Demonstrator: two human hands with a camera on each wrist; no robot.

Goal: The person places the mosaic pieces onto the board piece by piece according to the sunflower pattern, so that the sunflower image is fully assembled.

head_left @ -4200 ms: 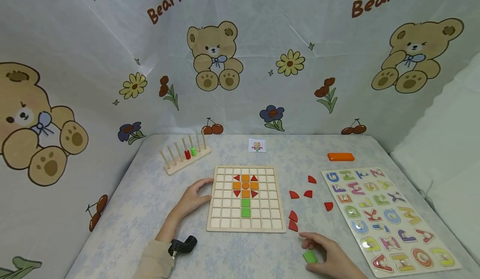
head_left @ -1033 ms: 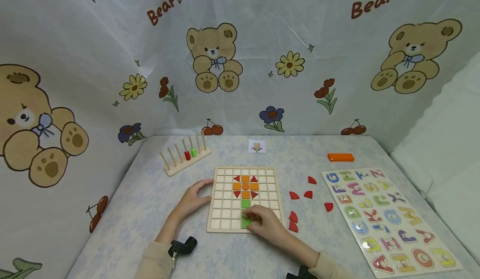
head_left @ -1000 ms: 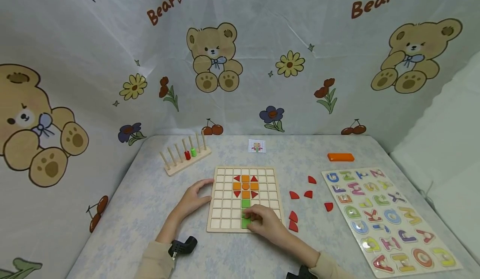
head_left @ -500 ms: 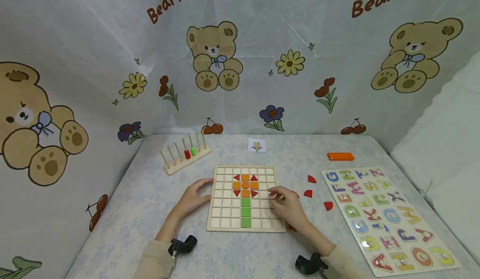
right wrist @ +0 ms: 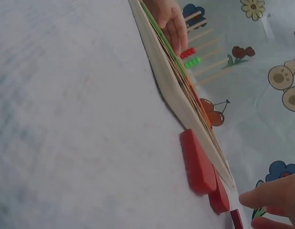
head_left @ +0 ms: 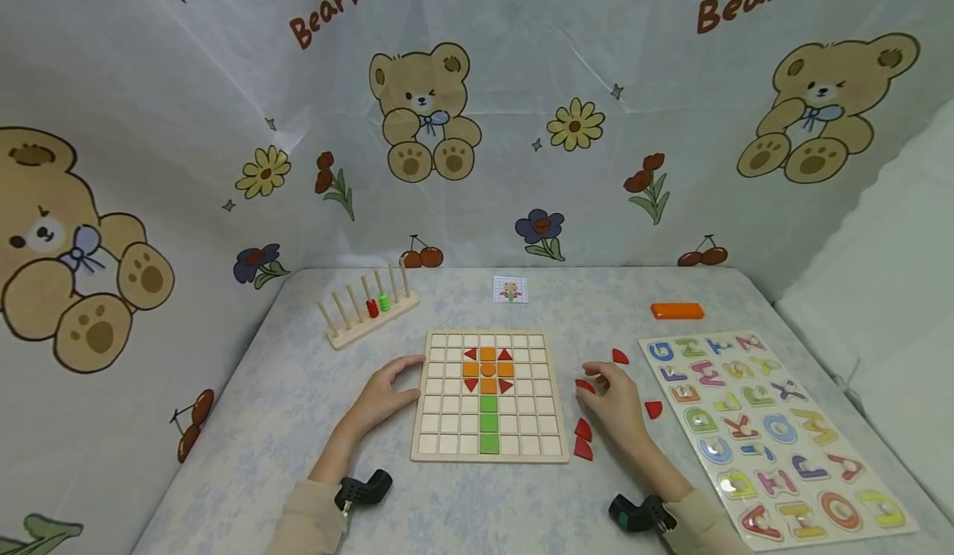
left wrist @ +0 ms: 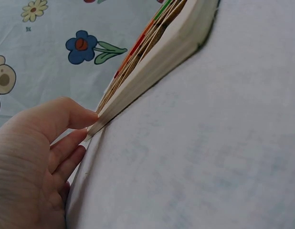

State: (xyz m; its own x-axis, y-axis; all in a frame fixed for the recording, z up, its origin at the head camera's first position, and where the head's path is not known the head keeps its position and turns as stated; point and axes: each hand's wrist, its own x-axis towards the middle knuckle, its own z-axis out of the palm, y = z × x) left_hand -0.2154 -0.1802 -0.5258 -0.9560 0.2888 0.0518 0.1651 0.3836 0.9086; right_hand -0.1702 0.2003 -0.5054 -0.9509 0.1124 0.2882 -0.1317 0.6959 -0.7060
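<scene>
Mottled tabletop [head_left: 447,505] bears a red wedge [head_left: 585,386] at the right hand's [head_left: 617,404] parted fingertips.

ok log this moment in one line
left grip: touching left edge of square wooden grid board | right grip: at red quarter-circle piece, contact unclear | on board: three green square tiles
</scene>
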